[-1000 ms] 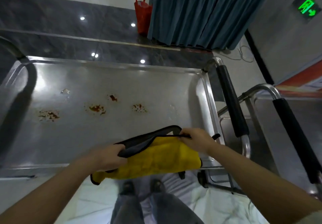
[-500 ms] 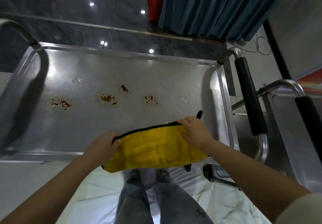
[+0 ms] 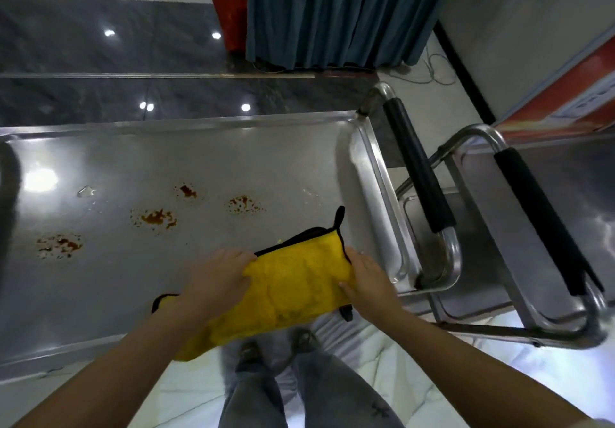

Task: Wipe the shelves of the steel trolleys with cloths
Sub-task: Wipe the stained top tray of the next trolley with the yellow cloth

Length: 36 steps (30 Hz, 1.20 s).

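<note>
Folding the yellow microfibre cloth point(image 3: 299, 288) at the steel trolley shelf's point(image 3: 199, 168) near edge, both hands, left point(image 3: 216, 281) and right point(image 3: 367, 283), grip it; next, I judge, comes rubbing the reddish stains point(image 3: 154, 218).

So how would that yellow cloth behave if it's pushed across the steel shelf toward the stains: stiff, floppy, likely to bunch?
Probably floppy: the yellow cloth sags over the shelf edge and folds between the left hand and right hand. Its plush nap suggests it is light and would likely bunch unless pressed flat. On smooth steel it should glide easily.
</note>
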Each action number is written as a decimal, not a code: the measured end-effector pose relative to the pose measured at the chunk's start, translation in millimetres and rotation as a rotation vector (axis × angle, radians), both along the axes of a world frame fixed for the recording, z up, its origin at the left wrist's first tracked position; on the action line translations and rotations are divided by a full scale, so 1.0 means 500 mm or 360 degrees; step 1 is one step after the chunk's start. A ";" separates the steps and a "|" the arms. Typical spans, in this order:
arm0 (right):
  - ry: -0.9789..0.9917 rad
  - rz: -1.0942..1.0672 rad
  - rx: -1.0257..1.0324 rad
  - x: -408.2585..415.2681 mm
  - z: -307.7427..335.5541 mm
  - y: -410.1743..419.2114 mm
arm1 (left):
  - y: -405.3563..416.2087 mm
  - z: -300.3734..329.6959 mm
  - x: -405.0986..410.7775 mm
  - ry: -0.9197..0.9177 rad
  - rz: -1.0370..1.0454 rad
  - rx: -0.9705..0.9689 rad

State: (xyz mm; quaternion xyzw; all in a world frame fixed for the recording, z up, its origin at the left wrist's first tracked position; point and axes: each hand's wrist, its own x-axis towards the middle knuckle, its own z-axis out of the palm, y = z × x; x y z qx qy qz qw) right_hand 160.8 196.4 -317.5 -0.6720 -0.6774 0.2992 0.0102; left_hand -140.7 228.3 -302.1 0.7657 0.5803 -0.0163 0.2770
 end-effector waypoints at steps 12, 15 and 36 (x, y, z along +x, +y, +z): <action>-0.0304 -0.0422 -0.0210 0.000 0.011 -0.009 | 0.115 -0.017 0.207 -0.0184 -0.0152 -0.0189; -0.0042 -0.0499 -0.0253 -0.002 0.028 -0.006 | 0.134 -0.035 0.228 -0.0095 -0.0170 -0.0208; 0.1290 -0.0619 -0.0057 0.022 0.307 0.127 | 0.166 0.169 0.145 -0.0908 0.0543 -0.0422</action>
